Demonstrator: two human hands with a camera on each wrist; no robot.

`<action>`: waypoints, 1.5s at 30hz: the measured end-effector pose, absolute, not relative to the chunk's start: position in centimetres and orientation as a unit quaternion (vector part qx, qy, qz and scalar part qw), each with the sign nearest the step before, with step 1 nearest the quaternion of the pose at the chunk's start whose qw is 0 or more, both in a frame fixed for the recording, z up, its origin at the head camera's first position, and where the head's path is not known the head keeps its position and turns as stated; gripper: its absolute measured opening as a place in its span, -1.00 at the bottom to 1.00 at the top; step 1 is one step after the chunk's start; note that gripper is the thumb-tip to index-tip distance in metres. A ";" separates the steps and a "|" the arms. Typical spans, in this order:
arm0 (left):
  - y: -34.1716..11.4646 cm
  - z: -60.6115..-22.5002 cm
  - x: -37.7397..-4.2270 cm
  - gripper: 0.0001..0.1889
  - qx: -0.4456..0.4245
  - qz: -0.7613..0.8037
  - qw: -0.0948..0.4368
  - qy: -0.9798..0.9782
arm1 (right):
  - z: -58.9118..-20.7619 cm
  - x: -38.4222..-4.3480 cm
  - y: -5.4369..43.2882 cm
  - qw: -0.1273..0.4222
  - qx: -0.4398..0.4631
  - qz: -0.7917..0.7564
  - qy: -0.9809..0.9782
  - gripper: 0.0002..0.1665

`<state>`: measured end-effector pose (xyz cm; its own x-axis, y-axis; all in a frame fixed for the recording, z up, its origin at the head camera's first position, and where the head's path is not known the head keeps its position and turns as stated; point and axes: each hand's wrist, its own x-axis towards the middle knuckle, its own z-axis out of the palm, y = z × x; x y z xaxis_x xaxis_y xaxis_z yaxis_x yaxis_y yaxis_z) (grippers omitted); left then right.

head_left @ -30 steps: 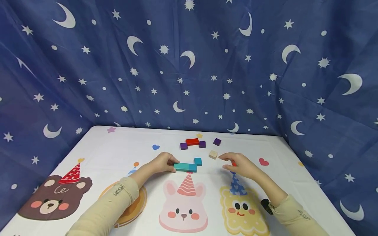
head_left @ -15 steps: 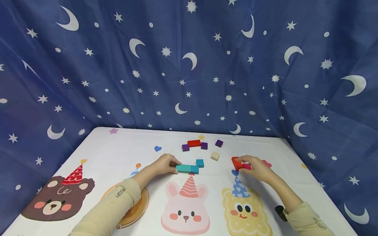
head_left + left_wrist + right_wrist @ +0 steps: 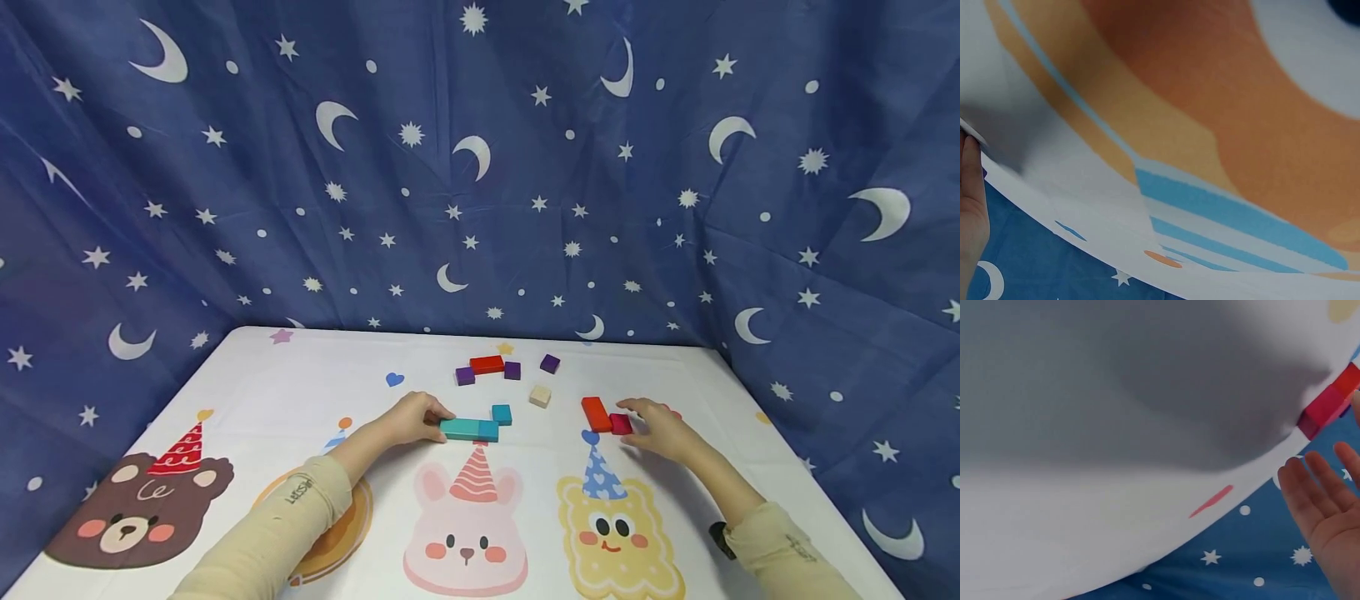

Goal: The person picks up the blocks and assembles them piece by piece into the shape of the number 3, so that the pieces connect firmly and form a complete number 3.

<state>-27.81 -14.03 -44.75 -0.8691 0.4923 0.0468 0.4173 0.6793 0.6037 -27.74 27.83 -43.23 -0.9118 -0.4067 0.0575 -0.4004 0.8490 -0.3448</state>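
Note:
My left hand [image 3: 415, 417] pinches the left end of a long teal block [image 3: 459, 429] between thumb and fingers. A blue block [image 3: 488, 431] sits flush against that block's right end, and a second blue block [image 3: 502, 414] lies just behind it. On the right, a long red block [image 3: 596, 414] lies slanted, touching a small crimson block [image 3: 620, 423] on its right. My right hand [image 3: 660, 429] is just right of the crimson block, holding nothing. In the right wrist view, its fingers [image 3: 1329, 481] are extended, apart from the crimson block [image 3: 1322, 412]. The left wrist view shows only part of the left hand [image 3: 971, 187].
Toward the back lie another red block [image 3: 487, 364], a purple block [image 3: 465, 377] at its left, a purple block [image 3: 512, 371] at its right and a separate purple block [image 3: 550, 363]. A beige block [image 3: 540, 396] lies nearer. A patterned blue curtain [image 3: 525, 250] hangs behind the table.
My right hand, first over the red block and then on the crimson block beside it, has let go and drawn off to the right. My left hand stays at the teal block.

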 end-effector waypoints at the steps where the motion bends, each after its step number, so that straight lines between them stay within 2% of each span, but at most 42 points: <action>1: -14.0 -44.7 -27.8 -0.67 0.248 0.314 0.060 0.915 | -43.3 -27.9 27.9 0.015 -0.210 -0.178 0.961 -0.39; 12: -13.8 -44.4 -28.0 -0.67 0.249 0.310 0.056 0.916 | -43.1 -29.3 28.4 0.056 -0.197 -0.178 0.962 -0.69; 18: -13.9 -44.7 -27.7 -0.66 0.252 0.311 0.064 0.914 | -43.0 -29.2 28.4 0.090 -0.189 -0.194 0.958 -0.74; 25: -14.3 -44.9 -27.7 -0.66 0.239 0.312 0.065 0.917 | -43.2 -29.0 28.4 0.096 -0.200 -0.217 0.951 -0.72; 32: -13.6 -44.8 -27.7 -0.66 0.250 0.319 0.064 0.912 | -43.4 -27.5 28.9 0.074 -0.231 -0.219 0.945 -0.72; 38: -13.7 -44.9 -27.5 -0.67 0.242 0.317 0.072 0.914 | -42.9 -26.1 28.8 0.078 -0.241 -0.227 0.940 -0.73; 45: -14.1 -44.7 -27.6 -0.66 0.248 0.320 0.065 0.912 | -41.7 -25.9 26.5 0.024 -0.251 -0.238 0.938 -0.73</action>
<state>-27.56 -14.08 -44.65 -0.8687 0.4937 0.0390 0.4100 0.6728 0.6158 -25.88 26.47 -41.72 -0.8727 -0.4825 0.0744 -0.4597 0.7608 -0.4582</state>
